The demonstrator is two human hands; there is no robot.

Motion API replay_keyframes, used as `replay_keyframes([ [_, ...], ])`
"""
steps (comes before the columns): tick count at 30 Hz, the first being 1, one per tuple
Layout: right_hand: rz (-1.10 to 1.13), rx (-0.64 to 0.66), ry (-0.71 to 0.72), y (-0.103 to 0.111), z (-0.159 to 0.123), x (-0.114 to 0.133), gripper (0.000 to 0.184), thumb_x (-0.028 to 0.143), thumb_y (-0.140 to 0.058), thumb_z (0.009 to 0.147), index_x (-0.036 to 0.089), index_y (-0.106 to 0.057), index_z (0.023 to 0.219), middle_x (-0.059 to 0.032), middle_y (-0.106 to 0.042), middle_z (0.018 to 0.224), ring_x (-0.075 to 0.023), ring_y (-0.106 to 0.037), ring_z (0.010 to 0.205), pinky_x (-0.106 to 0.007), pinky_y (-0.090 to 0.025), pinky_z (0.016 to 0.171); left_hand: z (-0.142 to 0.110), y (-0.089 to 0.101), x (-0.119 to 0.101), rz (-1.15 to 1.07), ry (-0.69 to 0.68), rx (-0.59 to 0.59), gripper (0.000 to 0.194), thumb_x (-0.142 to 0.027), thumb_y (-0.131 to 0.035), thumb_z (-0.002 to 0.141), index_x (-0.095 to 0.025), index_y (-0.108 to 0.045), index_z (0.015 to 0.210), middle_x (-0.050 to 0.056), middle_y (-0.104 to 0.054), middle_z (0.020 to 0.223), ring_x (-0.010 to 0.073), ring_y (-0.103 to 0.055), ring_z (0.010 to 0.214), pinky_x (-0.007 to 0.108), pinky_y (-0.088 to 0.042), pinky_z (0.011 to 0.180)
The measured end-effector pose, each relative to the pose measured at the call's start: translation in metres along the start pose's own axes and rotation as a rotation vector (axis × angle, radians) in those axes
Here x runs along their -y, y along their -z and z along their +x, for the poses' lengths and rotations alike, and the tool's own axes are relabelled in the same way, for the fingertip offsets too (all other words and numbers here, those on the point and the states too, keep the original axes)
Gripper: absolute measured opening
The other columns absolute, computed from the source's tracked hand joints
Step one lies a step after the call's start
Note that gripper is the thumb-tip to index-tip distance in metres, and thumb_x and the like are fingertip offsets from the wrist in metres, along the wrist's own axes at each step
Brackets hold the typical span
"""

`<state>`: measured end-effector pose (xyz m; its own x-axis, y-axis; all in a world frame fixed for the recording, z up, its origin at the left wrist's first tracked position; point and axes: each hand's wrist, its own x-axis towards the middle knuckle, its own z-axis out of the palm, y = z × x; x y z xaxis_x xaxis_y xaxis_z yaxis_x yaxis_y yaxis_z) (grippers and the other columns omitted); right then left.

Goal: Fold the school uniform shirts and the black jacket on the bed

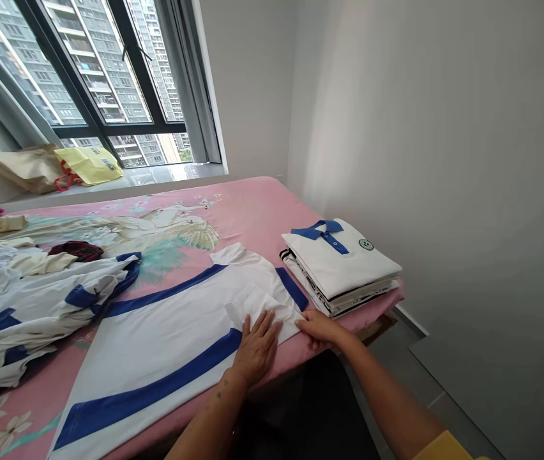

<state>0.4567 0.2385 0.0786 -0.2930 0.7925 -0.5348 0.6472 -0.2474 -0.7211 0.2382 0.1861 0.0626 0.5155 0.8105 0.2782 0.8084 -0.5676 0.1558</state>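
Pink floral sheeting covers the bed (253,204), which stands below a dark-framed window (104,76) with grey curtains and apartment blocks outside. On the sill, at the far left, lie a tan bag (23,167) and a yellow bag (90,165) with red handles; what either contains cannot be told. Pale walls meet in a corner beyond the bed, and grey floor tiles show at the right.

A white shirt with blue bands (171,319) is spread flat on the near part of the bed. The left hand (258,348) lies palm down on it, fingers slightly spread. The right hand (320,329) pinches the shirt's edge, its fingers narrow around the cloth. Just beyond that hand sits a folded stack (348,265), topped by a white polo with a blue collar. At the left is a loose heap of clothes (27,300), mostly white and blue.
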Motion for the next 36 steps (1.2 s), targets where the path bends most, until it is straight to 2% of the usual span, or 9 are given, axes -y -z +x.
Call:
replay_keyframes([
  [5,-0.123,-0.220,-0.036,-0.005,-0.004,-0.007,0.035,0.046,-0.035,0.088,0.019,-0.052,0.076,-0.0003,-0.060,0.053,-0.0123,-0.055,0.042,-0.021,-0.040,0.045,-0.001,-0.004,-0.001,0.049,-0.001,-0.003,0.046,-0.032,-0.038,0.091,-0.029,-0.037,0.137,0.007,-0.034,0.146,0.0272,-0.023,0.136,0.059,-0.006,0.109],
  [11,-0.266,-0.565,-0.020,-0.018,-0.022,-0.005,0.018,0.035,-0.046,0.084,0.020,-0.054,0.091,-0.0053,-0.067,0.088,-0.0193,-0.062,0.083,-0.028,-0.043,0.071,-0.003,-0.004,-0.001,0.050,0.017,-0.046,0.049,-0.039,-0.041,0.090,-0.029,-0.036,0.138,0.007,-0.035,0.145,0.0274,-0.026,0.135,0.058,-0.007,0.109],
  [15,-0.397,-0.808,0.367,-0.044,-0.039,-0.004,0.027,0.030,-0.034,0.091,0.019,-0.055,0.104,-0.0078,-0.064,0.102,-0.0193,-0.057,0.100,-0.032,-0.041,0.088,-0.006,-0.002,0.001,0.017,0.011,-0.076,0.046,-0.031,-0.035,0.092,-0.024,-0.036,0.138,0.007,-0.037,0.144,0.0241,-0.026,0.136,0.055,-0.009,0.111],
  [17,-0.562,-0.764,0.612,-0.060,-0.040,-0.007,0.035,0.030,-0.030,0.093,0.017,-0.052,0.118,-0.0097,-0.056,0.123,-0.0202,-0.046,0.119,-0.037,-0.032,0.102,-0.007,-0.002,0.000,-0.004,0.020,-0.098,0.045,-0.025,-0.033,0.092,-0.021,-0.038,0.136,0.007,-0.039,0.143,0.0224,-0.026,0.136,0.053,-0.008,0.112],
  [19,-0.732,-0.683,0.695,-0.076,-0.035,-0.014,0.045,0.033,-0.032,0.092,0.016,-0.040,0.133,-0.0101,-0.043,0.138,-0.0226,-0.033,0.130,-0.044,-0.022,0.109,-0.008,-0.002,-0.002,-0.021,0.047,-0.110,0.044,-0.023,-0.034,0.091,-0.019,-0.041,0.134,0.008,-0.041,0.142,0.0222,-0.028,0.135,0.052,-0.007,0.112],
  [23,-0.845,-0.702,0.504,-0.097,-0.018,-0.036,0.061,0.046,-0.035,0.090,0.012,-0.031,0.140,-0.0138,-0.033,0.144,-0.0278,-0.028,0.133,-0.054,-0.019,0.107,-0.011,-0.002,-0.007,-0.035,0.088,-0.071,0.046,-0.028,-0.036,0.090,-0.021,-0.041,0.134,0.008,-0.042,0.141,0.0223,-0.030,0.134,0.054,-0.008,0.112],
  [27,-0.821,-0.780,0.421,-0.101,-0.012,-0.042,0.061,0.049,-0.031,0.090,0.014,-0.034,0.139,-0.0126,-0.034,0.143,-0.0301,-0.031,0.132,-0.059,-0.017,0.105,-0.019,0.003,-0.001,-0.025,0.099,-0.041,0.048,-0.041,-0.033,0.091,-0.024,-0.039,0.136,0.006,-0.040,0.143,0.0216,-0.027,0.135,0.055,-0.005,0.112],
  [30,-0.819,-0.754,0.522,-0.099,-0.019,-0.021,0.052,0.042,-0.028,0.093,0.016,-0.038,0.137,-0.0095,-0.038,0.142,-0.0263,-0.031,0.132,-0.054,-0.018,0.107,-0.027,0.012,0.014,0.058,0.228,-0.057,0.052,-0.047,-0.035,0.089,-0.021,-0.042,0.134,0.009,-0.037,0.144,0.0251,-0.022,0.137,0.057,-0.001,0.111],
  [36,-0.859,-0.408,0.789,-0.102,-0.011,0.046,0.044,0.033,-0.026,0.095,0.023,-0.038,0.137,-0.0025,-0.036,0.143,-0.0192,-0.024,0.136,-0.046,-0.014,0.112,-0.037,0.022,0.051,0.171,0.508,-0.120,0.056,-0.042,-0.041,0.086,-0.015,-0.041,0.135,0.014,-0.027,0.148,0.0286,-0.016,0.139,0.058,-0.001,0.110],
])
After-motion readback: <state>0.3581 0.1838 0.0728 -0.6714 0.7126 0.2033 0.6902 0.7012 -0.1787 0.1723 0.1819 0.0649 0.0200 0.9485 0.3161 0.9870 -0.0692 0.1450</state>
